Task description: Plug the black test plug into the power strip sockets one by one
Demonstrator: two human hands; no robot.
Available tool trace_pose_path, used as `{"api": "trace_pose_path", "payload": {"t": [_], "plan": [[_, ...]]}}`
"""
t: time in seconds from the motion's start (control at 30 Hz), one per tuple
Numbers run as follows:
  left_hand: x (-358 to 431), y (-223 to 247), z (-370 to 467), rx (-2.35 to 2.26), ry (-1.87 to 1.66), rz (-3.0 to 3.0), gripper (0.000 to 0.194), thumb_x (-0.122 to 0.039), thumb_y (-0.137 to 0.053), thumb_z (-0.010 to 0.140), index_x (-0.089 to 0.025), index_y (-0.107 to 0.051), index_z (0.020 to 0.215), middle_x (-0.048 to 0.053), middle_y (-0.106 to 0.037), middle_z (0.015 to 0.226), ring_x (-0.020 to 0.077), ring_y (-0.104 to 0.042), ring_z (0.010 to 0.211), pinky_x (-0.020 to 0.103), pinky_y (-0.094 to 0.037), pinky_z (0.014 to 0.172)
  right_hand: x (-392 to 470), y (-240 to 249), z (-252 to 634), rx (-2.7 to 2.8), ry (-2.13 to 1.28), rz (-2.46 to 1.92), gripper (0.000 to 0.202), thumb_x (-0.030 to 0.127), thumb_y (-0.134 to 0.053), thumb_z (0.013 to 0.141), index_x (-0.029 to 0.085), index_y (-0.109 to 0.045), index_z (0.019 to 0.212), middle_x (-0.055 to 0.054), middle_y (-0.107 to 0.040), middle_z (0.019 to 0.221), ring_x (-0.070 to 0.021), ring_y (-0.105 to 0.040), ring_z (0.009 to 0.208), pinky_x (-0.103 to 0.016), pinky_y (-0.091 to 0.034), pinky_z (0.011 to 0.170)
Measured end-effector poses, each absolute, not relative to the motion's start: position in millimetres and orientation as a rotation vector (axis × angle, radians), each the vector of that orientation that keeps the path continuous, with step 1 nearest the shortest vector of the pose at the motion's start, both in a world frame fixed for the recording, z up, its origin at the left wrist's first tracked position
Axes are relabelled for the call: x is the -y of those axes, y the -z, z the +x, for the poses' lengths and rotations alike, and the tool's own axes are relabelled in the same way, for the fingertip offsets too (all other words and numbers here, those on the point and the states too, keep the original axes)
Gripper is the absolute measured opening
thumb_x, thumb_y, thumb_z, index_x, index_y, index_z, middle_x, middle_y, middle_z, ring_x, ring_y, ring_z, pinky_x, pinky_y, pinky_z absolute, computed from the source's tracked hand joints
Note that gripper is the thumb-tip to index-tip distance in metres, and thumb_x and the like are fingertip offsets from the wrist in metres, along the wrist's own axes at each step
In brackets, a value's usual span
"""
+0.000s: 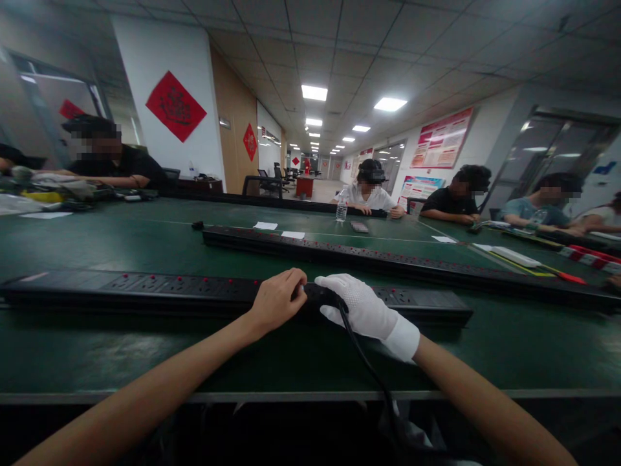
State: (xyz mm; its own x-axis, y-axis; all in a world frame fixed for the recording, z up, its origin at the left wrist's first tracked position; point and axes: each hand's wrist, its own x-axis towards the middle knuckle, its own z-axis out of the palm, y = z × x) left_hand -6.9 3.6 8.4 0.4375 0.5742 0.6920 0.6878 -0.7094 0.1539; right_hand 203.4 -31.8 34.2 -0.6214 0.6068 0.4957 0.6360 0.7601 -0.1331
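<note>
A long black power strip [194,294] with red buttons and rows of sockets lies across the green table in front of me. My left hand [277,299], bare, is closed over the strip near its middle. Whatever lies between its curled fingers is hidden, apart from a small pale glint. My right hand [361,307], in a white knit glove, curls around a black plug whose body is mostly covered, at the strip just right of my left hand. From it a black cord [366,362] runs down over the table's near edge.
A second long power strip [388,259] lies farther back. Beyond it are paper slips [294,235], a water bottle [341,208] and a small patterned item [359,227]. A white strip [515,256] lies right. Several people sit around the green table [169,362].
</note>
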Motion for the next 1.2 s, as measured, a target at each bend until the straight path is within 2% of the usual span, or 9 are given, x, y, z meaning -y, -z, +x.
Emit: {"api": "trace_pose_path", "payload": {"t": [0.57,1.2], "plan": [[-3.5,-10.0,-7.4,1.087,1.069,-2.533,0.014,-0.011,-0.044,0.075,-0.018,-0.053,0.083,0.001,-0.057,0.088,0.0132,-0.053,0.075,0.024,-0.042,0.069,32.3,-35.1,201.7,2.423,0.073,-0.904,0.043,0.031,-0.053,0.082,0.02,-0.044,0.122,-0.009,-0.054,0.116,-0.021,-0.05,0.107,-0.04,-0.04,0.094],[-6.4,-7.0,-8.2,1.034,1.067,-2.52,0.016,-0.009,-0.043,0.074,-0.019,-0.054,0.079,0.001,-0.057,0.084,0.0129,-0.054,0.075,0.023,-0.042,0.067,32.4,-35.9,202.7,2.434,0.077,-0.914,0.042,0.032,-0.052,0.082,0.021,-0.044,0.122,-0.009,-0.053,0.118,-0.0215,-0.05,0.108,-0.042,-0.04,0.094]]}}
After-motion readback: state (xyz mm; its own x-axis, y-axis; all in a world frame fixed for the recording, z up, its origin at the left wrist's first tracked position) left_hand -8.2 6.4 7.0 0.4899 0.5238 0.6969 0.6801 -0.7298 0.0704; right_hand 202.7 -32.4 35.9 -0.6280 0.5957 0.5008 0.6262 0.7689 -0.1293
